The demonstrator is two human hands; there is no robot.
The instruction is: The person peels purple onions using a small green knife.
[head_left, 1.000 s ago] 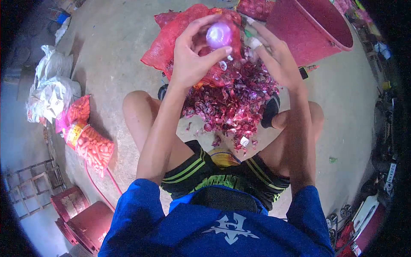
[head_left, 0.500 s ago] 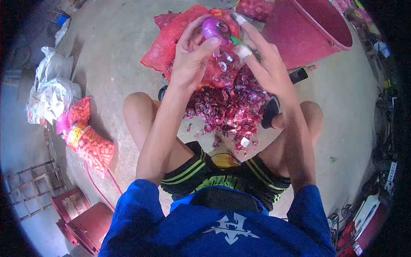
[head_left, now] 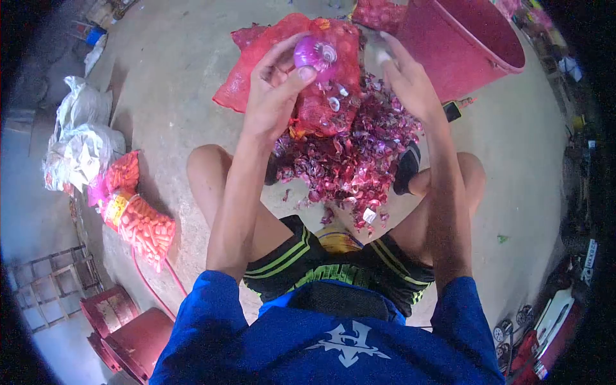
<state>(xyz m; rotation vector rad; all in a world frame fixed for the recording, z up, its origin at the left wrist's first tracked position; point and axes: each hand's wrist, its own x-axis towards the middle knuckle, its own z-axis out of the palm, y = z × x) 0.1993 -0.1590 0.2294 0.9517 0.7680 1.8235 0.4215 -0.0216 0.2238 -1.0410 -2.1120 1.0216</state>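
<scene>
A shiny purple onion (head_left: pixel 312 56) is held up between the thumb and fingers of my left hand (head_left: pixel 274 96), its pale ringed end facing right. To the right of it and apart from it, my right hand (head_left: pixel 410 86) has curled, partly blurred fingers with white wrapping on them. What those fingers hold, if anything, is hidden. Below both hands lies a red mesh sack (head_left: pixel 330 106) with onions in it. A heap of loose purple onion skins (head_left: pixel 350 167) spreads on the floor between my legs.
A large pink-red tub (head_left: pixel 449 51) leans at the upper right, near a dark phone-like device (head_left: pixel 452 111). White sacks (head_left: pixel 86 141) and a bag of orange-red pieces (head_left: pixel 144 224) lie on the left. Red containers (head_left: pixel 138 337) stand at lower left.
My right hand has moved right, away from the onion; the green-handled tool seen in it before no longer shows. The onion has turned, bringing its pale ringed end into view.
</scene>
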